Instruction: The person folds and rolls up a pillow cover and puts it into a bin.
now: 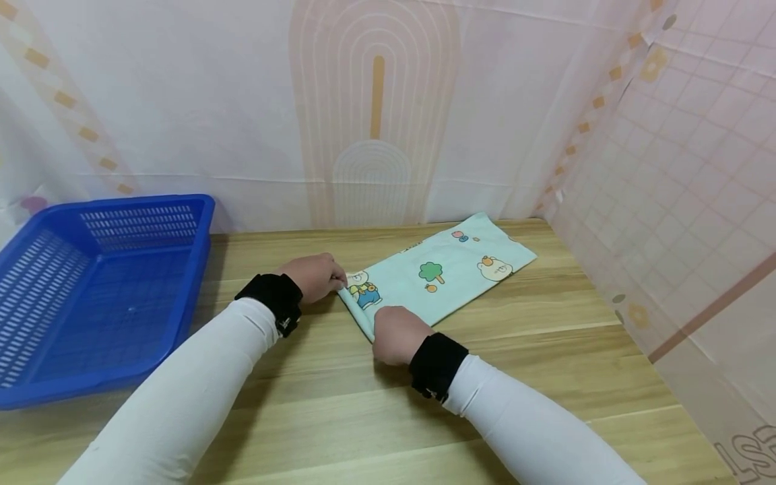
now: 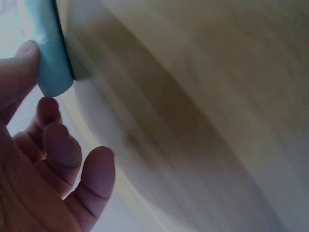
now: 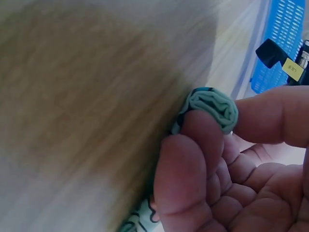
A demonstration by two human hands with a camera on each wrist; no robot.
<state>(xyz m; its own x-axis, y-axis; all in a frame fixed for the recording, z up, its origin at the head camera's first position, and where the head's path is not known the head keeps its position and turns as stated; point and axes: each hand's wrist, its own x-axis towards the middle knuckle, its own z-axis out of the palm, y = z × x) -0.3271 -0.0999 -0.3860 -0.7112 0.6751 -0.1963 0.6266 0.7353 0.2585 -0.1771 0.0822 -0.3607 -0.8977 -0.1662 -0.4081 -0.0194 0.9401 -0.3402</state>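
A mint-green cloth (image 1: 457, 269) printed with cartoon animals and a tree lies folded into a long strip, slanting away to the right on the table. Its near left end is turned into a small tight roll (image 3: 215, 107), whose layers show in a spiral in the right wrist view. My left hand (image 1: 314, 277) holds the far end of this roll, thumb on the cloth (image 2: 52, 63) and fingertips at its end. At the near end, my right hand (image 1: 400, 335) pinches the roll between thumb and fingers.
To the left stands a blue plastic basket (image 1: 203, 269) with slotted sides. The wooden table (image 1: 339, 417) ends at a printed curtain (image 1: 254, 135) behind and another patterned sheet (image 1: 685, 202) at the right.
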